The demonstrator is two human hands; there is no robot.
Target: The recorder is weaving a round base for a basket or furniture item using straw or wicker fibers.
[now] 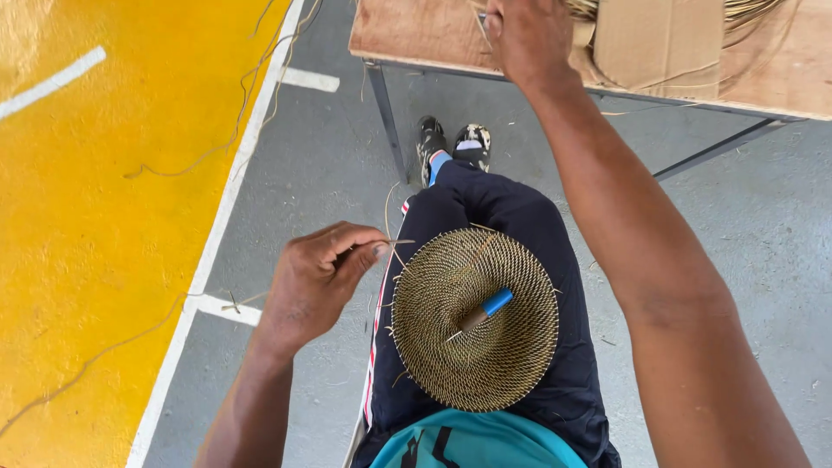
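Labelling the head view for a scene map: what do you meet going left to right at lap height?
Yellow painted floor → white floor line → left hand pinching a thin straw strand → round woven straw disc with a blue-handled awl lying on it → right forearm → grey concrete floor.

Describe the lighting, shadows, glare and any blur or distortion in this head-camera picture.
Head view: soft, even daylight, hardly any hard shadows; mild sheen on the yellow floor paint; the woven disc and the left hand are sharp; the right hand at the top edge is slightly soft; wide-angle lens stretches the right forearm and bends the white floor line.
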